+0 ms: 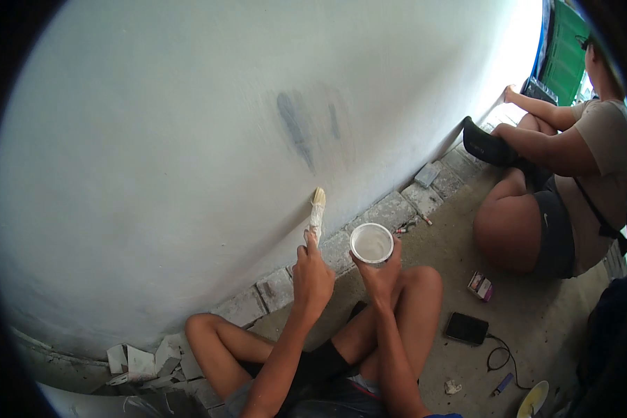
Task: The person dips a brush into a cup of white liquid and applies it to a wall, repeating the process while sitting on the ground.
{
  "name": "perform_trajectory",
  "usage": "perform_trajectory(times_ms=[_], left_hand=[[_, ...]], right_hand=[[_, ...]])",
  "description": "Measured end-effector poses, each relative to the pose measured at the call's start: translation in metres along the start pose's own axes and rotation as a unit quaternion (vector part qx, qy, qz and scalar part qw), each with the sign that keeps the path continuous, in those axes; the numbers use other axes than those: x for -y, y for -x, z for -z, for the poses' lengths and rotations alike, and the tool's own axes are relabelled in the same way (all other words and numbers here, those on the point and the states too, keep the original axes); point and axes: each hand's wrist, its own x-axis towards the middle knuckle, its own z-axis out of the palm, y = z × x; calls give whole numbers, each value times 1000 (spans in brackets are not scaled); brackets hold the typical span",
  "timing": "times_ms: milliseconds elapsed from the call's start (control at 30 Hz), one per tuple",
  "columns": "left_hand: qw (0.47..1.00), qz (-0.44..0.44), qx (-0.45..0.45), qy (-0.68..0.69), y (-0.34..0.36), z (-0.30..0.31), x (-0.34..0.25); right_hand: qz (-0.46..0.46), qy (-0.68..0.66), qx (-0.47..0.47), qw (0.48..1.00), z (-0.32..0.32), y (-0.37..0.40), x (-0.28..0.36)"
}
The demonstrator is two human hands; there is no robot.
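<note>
My left hand is closed around the handle of a paintbrush. Its pale bristles point up towards the white wall, and whitish paint coats the handle. Just to the right, my right hand grips a white plastic cup from below and the sides. Pale paint lies inside the cup, whose open top faces me. Above the brush, dark grey smudges mark the wall, with streaky whitish paint around them.
To the right a person sits by the wall, a black cap close to one hand. Bricks line the wall's foot; broken pieces lie lower left. A cigarette pack, a black phone with a cable and a lighter are on the floor.
</note>
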Motion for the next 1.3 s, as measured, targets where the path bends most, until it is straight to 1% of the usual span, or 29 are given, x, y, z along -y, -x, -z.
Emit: perform_trajectory(times_ms=[67,100,167,200,267,300,400,467,500,567,600,667,700,767,800,867,900,967,1100,1167,1200,1233,1267,1300], left_hand=[[998,-44,-22,41,9,28,-17],[998,-43,-17,37,11,42,-26],[978,-135,-127,93,-4,70,-50],[979,-132,-128,90,-13,82,-60],[962,-171,-199,78,-33,97,-77],[961,-171,-202,78,-41,98,-80],[970,-149,-183,59,-52,87,-83],[986,-117,-114,34,-45,57,-71],[986,-118,-110,36,-41,40,-63],[999,-33,13,-13,-30,5,-41],[999,-34,16,-13,-26,-13,-25],[993,-65,68,-75,-22,-36,-2],[993,-67,68,-75,-22,-32,-6],[996,-61,64,-23,-17,-18,-16],[995,-62,68,-27,-17,-11,-20],[986,-146,-50,65,-29,4,-35],[986,-144,-49,64,-34,12,-45],[983,-141,-79,84,-45,24,-62],[981,-142,-94,91,-56,-18,-49],[995,-90,-14,40,-50,-44,-36],[997,-66,31,19,-47,-55,-29],[997,-64,34,21,-42,-64,-22],[997,-66,44,27,-38,-70,-15],[996,-68,51,34,-38,-70,-16]], right_hand=[[-1,-7,-7,1000,0,1,-1],[-14,2,-10,1000,-1,0,1],[-27,7,-10,1000,-4,1,3],[-21,13,-7,1000,-4,1,3],[-14,17,-2,1000,-7,2,2],[-9,14,0,1000,-7,2,0],[-10,8,-1,1000,-5,1,2],[-17,8,-5,1000,-4,0,1],[-17,6,-12,1000,-3,-1,0],[-21,8,-21,1000,1,-2,-1],[-26,6,-14,1000,3,-4,1],[-29,1,-7,1000,4,-6,1],[-24,3,-12,1000,4,-8,-2],[-27,4,-22,999,4,-7,-4],[-29,-6,-26,999,4,-8,-1],[-31,-16,-29,999,2,-10,4],[-28,-15,-28,999,2,-10,6],[-23,-12,-24,999,2,-9,5],[-21,-11,-34,999,1,-8,-1],[-21,-7,-45,999,5,-12,-1],[-42,7,-50,998,7,-13,0],[-64,20,-53,996,10,-12,1],[-63,22,-53,996,11,-12,-3],[-42,21,-54,997,11,-14,-10]])
